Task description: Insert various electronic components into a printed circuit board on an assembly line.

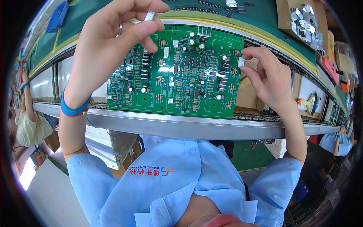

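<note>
A green circuit board (166, 106), filled with resistors, chips and capacitors, lies across the conveyor rails in front of me. Over its far left part, my left hand (107, 45) is raised with thumb and fingers closed on a small white connector (150, 15). My right hand (270, 75) is at the board's right edge, pinching another small white connector (241, 61) between thumb and finger. White connectors like these also stand on the board, such as the white socket (166, 52) near its middle. My left palm and wrist hide part of the board's left side.
Beyond the far rail, black chips (204, 8) lie in rows on a green bench. A cardboard box of metal heat sinks (305, 24) stands far right, a blue bin (56, 17) far left. Right of the board lies a brush (312, 104). Other people work at both sides.
</note>
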Demonstrator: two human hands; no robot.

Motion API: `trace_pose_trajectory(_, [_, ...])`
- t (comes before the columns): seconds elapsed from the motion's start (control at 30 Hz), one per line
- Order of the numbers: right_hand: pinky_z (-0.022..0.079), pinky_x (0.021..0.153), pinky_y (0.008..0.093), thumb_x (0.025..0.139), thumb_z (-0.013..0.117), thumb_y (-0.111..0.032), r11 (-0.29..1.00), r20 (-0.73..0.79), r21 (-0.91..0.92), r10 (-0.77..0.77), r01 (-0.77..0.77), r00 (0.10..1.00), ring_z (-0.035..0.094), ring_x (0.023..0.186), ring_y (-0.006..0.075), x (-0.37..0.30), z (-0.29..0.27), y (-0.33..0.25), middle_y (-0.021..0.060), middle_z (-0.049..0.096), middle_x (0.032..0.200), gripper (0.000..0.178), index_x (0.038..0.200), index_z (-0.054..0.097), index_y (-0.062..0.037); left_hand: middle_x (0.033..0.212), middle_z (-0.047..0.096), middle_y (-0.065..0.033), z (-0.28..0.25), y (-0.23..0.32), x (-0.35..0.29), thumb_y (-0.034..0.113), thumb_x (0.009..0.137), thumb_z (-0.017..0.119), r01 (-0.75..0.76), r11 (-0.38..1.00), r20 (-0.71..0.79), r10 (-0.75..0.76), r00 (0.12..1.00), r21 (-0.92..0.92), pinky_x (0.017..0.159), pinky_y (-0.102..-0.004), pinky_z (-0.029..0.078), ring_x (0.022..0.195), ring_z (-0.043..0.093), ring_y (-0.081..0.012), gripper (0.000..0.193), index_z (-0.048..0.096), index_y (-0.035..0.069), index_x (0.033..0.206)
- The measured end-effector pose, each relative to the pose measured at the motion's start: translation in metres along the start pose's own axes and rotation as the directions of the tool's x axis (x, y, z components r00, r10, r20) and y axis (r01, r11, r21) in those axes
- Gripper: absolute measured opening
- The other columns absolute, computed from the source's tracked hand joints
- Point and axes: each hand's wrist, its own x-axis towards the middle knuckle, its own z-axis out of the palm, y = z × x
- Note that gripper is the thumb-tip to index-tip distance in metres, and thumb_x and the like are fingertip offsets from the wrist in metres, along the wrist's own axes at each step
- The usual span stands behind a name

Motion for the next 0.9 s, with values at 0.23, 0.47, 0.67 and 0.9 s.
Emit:
trace_pose_trajectory(0.23, [0.047, 0.054, 0.0265, 0.080, 0.072, -0.006, 1.000, 0.008, 0.009, -0.015, 0.015, 1.000, 0.064, 0.066, 0.0146, 0.001, 0.002, 0.009, 0.0025, 0.068, 0.095, 0.033, 0.113, 0.064, -0.0097, 0.109, 0.065, -0.0123, 0.006, -0.001, -0.026, 0.007, 0.098, 0.056, 0.045, 0.994, -0.024, -0.048, 0.999, -0.100, 0.073, -0.0238, 0.053, 0.075, 0.066, -0.0122, 0.031, 0.050, 0.000, 0.127])
trace_pose_trajectory(0.47, [0.052, 0.078, 0.0400, 0.081, 0.063, -0.002, 0.841, -0.190, -0.532, -0.231, 0.098, 0.954, 0.065, 0.087, 0.0336, 0.106, -0.023, 0.087, 0.0137, 0.066, 0.091, 0.018, 0.100, 0.064, 0.0000, 0.110, 0.068, -0.0189, 0.022, 0.004, -0.045, 0.006, 0.100, 0.051, 0.121, 0.969, 0.010, -0.122, 0.993, -0.218, 0.070, -0.0239, 0.053, 0.072, 0.067, -0.0138, 0.030, 0.043, 0.000, 0.127])
trace_pose_trajectory(0.67, [0.050, 0.078, 0.0429, 0.083, 0.066, -0.016, 0.773, -0.172, -0.618, 0.048, -0.145, 0.984, 0.064, 0.088, 0.0338, 0.120, -0.012, 0.078, 0.0130, 0.064, 0.087, 0.013, 0.087, 0.071, -0.0051, 0.098, 0.062, -0.0041, 0.024, 0.001, -0.067, 0.006, 0.077, 0.075, -0.029, 0.931, -0.025, 0.041, 0.999, 0.363, 0.081, -0.0326, 0.044, 0.086, 0.059, -0.0167, 0.026, 0.064, 0.005, 0.100])
trace_pose_trajectory(0.9, [0.045, 0.065, 0.0224, 0.091, 0.066, -0.012, 0.963, -0.212, -0.139, 0.201, -0.233, 0.956, 0.058, 0.076, 0.0094, 0.067, -0.027, 0.076, 0.0027, 0.067, 0.092, 0.017, 0.107, 0.070, -0.0053, 0.102, 0.057, -0.0050, 0.034, -0.007, -0.083, 0.015, 0.067, 0.080, -0.206, 0.710, 0.073, 0.214, 0.974, 0.673, 0.087, -0.0360, 0.036, 0.092, 0.057, -0.0226, 0.031, 0.066, 0.010, 0.094])
